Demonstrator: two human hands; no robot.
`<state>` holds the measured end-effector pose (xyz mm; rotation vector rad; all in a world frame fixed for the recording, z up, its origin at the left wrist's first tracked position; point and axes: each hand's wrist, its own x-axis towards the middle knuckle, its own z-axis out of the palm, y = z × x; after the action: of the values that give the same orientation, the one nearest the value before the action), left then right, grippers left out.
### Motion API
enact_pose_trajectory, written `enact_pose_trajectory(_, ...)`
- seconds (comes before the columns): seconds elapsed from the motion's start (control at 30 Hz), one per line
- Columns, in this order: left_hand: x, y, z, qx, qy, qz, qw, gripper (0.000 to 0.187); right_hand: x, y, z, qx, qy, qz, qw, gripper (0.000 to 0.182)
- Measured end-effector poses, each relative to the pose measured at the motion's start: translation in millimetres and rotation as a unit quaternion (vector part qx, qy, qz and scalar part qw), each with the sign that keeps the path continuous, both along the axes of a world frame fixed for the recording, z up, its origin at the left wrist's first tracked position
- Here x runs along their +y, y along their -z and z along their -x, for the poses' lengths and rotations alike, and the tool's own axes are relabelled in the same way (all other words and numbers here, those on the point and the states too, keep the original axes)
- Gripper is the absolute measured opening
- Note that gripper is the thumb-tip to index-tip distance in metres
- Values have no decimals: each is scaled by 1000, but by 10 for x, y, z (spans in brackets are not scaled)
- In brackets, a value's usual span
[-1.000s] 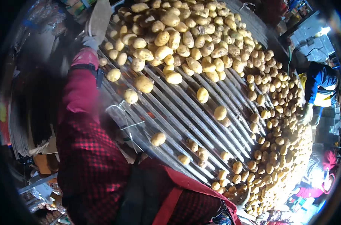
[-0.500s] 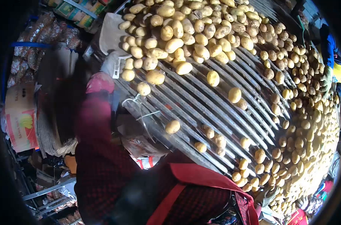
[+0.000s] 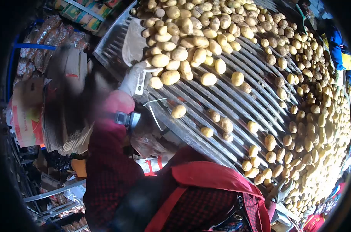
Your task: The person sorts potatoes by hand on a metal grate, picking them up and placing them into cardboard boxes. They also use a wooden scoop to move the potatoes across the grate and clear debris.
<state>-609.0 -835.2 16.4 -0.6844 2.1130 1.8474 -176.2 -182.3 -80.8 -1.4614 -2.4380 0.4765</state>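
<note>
My left hand [image 3: 133,77], in a light glove, is closed on the handle of a pale scoop [image 3: 133,43] at the upper left of the slatted metal table. The scoop's broad blade stands against a heap of potatoes [image 3: 183,42]. Several of them lie right beside my fingers. At the lower right, my gloved right hand [image 3: 276,192] rests by the table's near edge, next to loose potatoes [image 3: 256,168]. Its fingers look spread, and I see nothing held in them.
Scattered potatoes lie on the slats [image 3: 206,98]; a dense mass [image 3: 322,154] fills the right side. Flattened cardboard [image 3: 69,104], a printed box [image 3: 26,116] and bagged goods [image 3: 48,38] stand at left. Another person's blue sleeve [image 3: 336,44] shows at far right.
My left hand and the scoop have moved right and slightly down, and the nearby potatoes have shifted and bunched up. A watch now shows on my left wrist. My right hand shows more fully.
</note>
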Motion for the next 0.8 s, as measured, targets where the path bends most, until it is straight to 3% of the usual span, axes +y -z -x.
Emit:
enact_pose_trajectory(0.1,286,-105,-121,12,-11,12,1000,39,78,99,-84,38,-15,13,999,53)
enact_pose_trajectory(0.13,420,-158,-146,0,-18,29,999,37,90,97,-104,-4,-46,-40,998,54)
enact_pose_trajectory(0.2,650,-165,-208,-13,-21,46,999,36,24,51,-82,32,-28,-8,999,53)
enact_pose_trajectory(0.3,1019,-176,-275,-67,59,68,994,49,4,16,-41,53,-41,14,998,52)
enact_pose_trajectory(0.4,1530,-132,-233,12,94,34,995,48,61,114,-105,111,-57,28,992,50)
enact_pose_trajectory(0.47,1964,-214,-152,4,146,83,986,42,40,73,-107,125,-69,30,989,49)
enact_pose_trajectory(0.5,2197,-201,-120,-5,165,86,983,41,10,102,-98,186,-39,78,979,48)
enact_pose_trajectory(0.53,2451,-183,-87,-13,185,87,979,40,5,85,-107,158,-51,24,986,47)
enact_pose_trajectory(0.67,3568,-216,-242,1,235,62,970,34,-149,-145,-11,166,-41,17,985,45)
enact_pose_trajectory(0.7,3761,-145,-253,34,214,87,972,36,-127,-130,-29,175,-49,6,983,44)
enact_pose_trajectory(0.8,4068,-92,-246,97,347,231,904,59,-87,-31,-78,212,-66,22,975,44)
